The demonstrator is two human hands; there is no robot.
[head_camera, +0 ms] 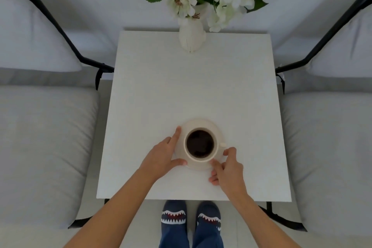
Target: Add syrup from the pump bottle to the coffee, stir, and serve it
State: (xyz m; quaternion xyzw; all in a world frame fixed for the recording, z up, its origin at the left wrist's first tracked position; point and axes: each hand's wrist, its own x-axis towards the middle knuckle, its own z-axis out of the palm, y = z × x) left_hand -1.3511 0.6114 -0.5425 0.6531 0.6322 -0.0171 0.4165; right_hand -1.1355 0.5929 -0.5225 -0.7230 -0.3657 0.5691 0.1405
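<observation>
Step in hand: serving, judged from the layout. The cup of coffee stands on its saucer on the near part of the tabletop. The left hand touches the saucer's left rim, index finger and thumb spread. The right hand pinches the right rim below the handle. No pump bottle or spoon is visible. Next move: withdraw both hands without jolting the cup.

- Both my bare forearms reach forward and angle in toward each other.
- My left hand lies spread, index finger straight and thumb stretched out, both touching the rim of the saucer.
- My right hand is curled: thumb and bent index finger grip that rim, the other fingers tucked under.
</observation>
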